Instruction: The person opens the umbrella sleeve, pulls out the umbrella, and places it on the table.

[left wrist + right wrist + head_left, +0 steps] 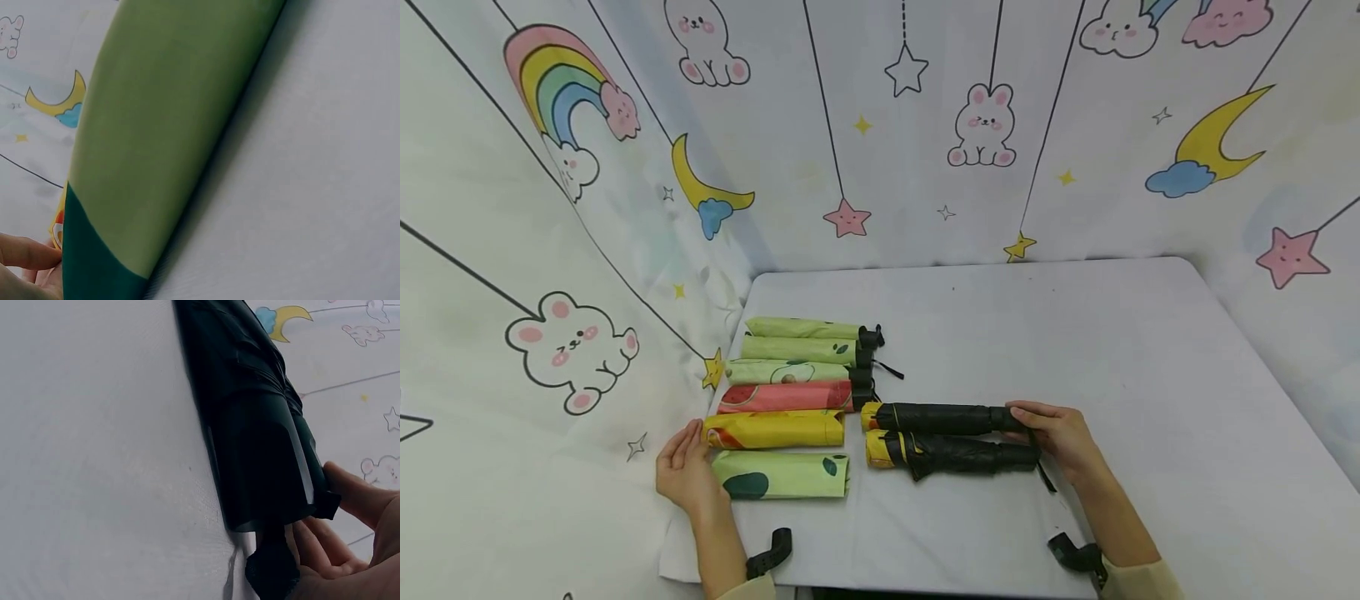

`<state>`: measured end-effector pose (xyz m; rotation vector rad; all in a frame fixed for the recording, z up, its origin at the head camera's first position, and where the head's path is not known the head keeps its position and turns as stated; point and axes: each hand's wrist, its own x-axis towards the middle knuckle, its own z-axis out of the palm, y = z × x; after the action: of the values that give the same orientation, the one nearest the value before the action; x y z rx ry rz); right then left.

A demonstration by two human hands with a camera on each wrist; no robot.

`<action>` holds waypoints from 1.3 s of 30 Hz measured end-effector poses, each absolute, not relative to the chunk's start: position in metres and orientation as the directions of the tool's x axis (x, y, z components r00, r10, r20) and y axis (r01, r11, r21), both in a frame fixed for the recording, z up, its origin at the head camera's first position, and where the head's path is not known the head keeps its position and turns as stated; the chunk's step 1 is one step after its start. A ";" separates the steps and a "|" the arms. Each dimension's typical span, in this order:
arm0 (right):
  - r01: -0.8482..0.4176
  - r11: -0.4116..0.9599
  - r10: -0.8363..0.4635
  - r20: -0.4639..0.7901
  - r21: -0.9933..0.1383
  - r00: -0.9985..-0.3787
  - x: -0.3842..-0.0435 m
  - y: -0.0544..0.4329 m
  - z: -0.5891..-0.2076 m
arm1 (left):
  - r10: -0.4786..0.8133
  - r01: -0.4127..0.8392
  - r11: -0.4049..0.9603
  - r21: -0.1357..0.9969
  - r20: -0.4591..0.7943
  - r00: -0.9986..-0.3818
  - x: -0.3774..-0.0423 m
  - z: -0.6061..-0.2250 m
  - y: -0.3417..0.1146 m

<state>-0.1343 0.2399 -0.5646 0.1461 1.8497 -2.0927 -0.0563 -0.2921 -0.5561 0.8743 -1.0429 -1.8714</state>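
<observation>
My left hand (688, 471) pinches the left end of a yellow fruit-print umbrella sleeve (775, 430). Just below lies a light green sleeve (790, 477) with dark green patches, which fills much of the left wrist view. At the right, two folded black umbrellas (955, 418) with yellow tips lie side by side. My right hand (1063, 433) grips the handle end of the upper one, thumb on its far side. The lower black umbrella (962, 454) is close beside it, its strap (272, 565) hanging near my fingers.
Above the yellow sleeve, a red umbrella (793, 396) and several light green umbrellas (801, 348) lie in a row, black handles to the right. All rest on a white-covered table (1075, 333). A cartoon-print curtain (887, 150) surrounds the back and sides.
</observation>
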 end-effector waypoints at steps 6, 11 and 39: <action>0.312 0.066 -0.153 -0.319 -0.948 -0.935 -0.133 0.240 -0.563 | -0.878 0.311 -0.349 0.884 -0.192 -0.438 -0.056 -0.557 -0.292; 0.227 0.271 -0.096 -0.261 -0.935 -0.961 -0.132 0.239 -0.558 | -0.869 0.291 -0.358 0.887 -0.202 -0.452 -0.057 -0.557 -0.291; -0.139 0.482 -0.356 -0.048 -0.865 -0.933 -0.169 0.168 -0.506 | -0.808 0.150 -0.291 0.945 -0.159 -0.567 -0.086 -0.531 -0.296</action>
<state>-0.1686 0.1677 -0.5065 -0.4264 2.5065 -1.4332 -0.0857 -0.2959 -0.5310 0.8670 -1.3026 -1.9173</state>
